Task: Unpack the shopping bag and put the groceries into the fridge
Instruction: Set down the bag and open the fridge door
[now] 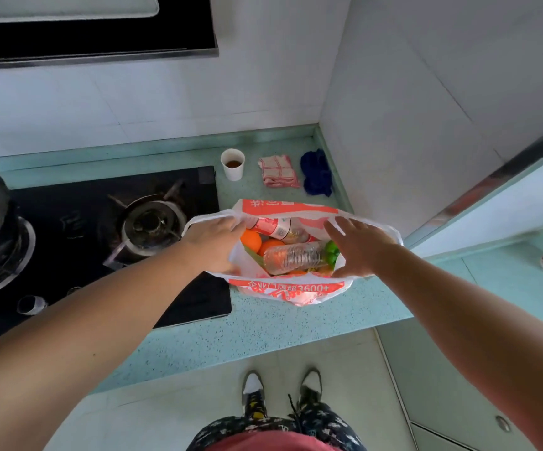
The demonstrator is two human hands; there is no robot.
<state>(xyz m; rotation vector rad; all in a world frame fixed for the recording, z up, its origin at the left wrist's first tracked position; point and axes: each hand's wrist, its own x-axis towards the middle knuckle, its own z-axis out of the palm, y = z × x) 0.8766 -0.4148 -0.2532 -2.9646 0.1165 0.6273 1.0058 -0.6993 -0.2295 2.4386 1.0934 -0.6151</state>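
Bag [283,289] sits on the counter [263,330], mouth spread open btwn both hands. Clear bottle [292,257] lies on top, long axis 9-to-3, cap end twd 3 o'clock. R hand [358,247] nearer, fingers spread, hovering at the 3 o'clock rim. L hand [214,244] grips the 9 o'clock handle, fingers curled. Both arms reach fwd.

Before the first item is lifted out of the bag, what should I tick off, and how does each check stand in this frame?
1. Shopping bag sits on the counter: ok.
2. Bag mouth spread open by left hand and right hand: ok.
3. Clear bottle on top and reachable: ok.
4. A hand free to lift it: not ok, both are at the bag's rim.
5. Paper cup apart from the bag: ok.
6. Fridge open and ready: cannot tell, out of view.
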